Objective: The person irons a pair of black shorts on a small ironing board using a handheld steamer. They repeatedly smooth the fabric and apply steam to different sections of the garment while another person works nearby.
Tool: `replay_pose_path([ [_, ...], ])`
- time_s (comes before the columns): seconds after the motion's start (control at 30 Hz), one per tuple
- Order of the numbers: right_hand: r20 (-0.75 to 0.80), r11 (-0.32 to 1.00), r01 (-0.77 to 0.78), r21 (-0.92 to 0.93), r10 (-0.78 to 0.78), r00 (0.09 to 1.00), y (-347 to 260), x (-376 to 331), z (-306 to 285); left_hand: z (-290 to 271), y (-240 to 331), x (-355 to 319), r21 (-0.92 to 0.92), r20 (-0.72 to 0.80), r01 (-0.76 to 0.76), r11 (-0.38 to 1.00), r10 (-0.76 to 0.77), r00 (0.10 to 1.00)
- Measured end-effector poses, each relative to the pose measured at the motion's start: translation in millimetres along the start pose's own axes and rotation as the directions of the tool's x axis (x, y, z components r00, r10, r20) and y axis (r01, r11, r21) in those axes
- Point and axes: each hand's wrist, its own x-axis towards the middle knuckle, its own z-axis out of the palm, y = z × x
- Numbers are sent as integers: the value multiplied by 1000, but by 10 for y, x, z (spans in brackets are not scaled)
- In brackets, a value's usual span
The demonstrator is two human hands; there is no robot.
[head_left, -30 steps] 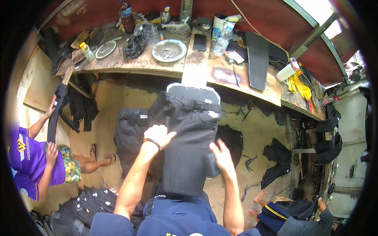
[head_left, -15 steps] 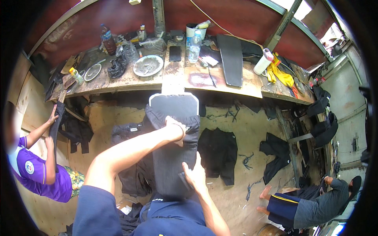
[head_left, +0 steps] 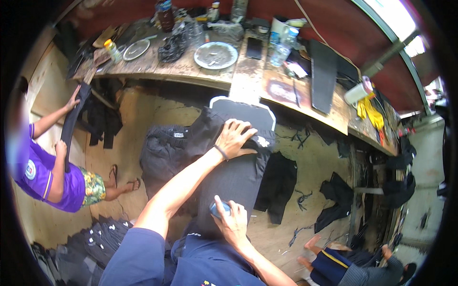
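Examining black trousers [head_left: 234,178], drawn over a padded board [head_left: 244,112] at centre of view, with waist end toward 12 o'clock and cloth running down to 6. Judged light, soft and limp, with little slip and low risk of damage; likely to twist or crease if pulled from one side only. Best held at the waist end, near the white tag [head_left: 263,141], for firmer purchase on bunched cloth. Found there: left hand [head_left: 234,139], with fingers spread over the fabric; unable to confirm any fold pinched beneath. Found at 6: right hand [head_left: 232,219], curled around a small blue object [head_left: 219,208] by the trousers; exact contact hidden. Noted outward: second dark trousers [head_left: 164,155] toward 9, cluttered workbench [head_left: 179,71] at 12, co-worker in purple [head_left: 62,176] farther toward 9.
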Motion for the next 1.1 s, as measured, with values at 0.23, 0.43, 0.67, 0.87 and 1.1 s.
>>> replay_pose_path([
  [0.23,167,981,158,112,-175,970,340,456,257,179,-331,193,-49,369,-36,998,52,928],
  [0.43,47,927,194,320,-220,974,746,1254,267,276,-425,203,-110,282,-99,989,127,951],
  [0.67,192,957,6,291,-64,979,617,287,509,258,-400,216,-78,305,-24,997,47,951],
  [0.87,223,779,241,578,-435,872,411,97,227,229,-407,231,-106,173,-58,993,76,982],
  [1.1,132,954,84,289,-127,983,674,627,332,248,-436,240,-81,227,-28,996,46,973],
])
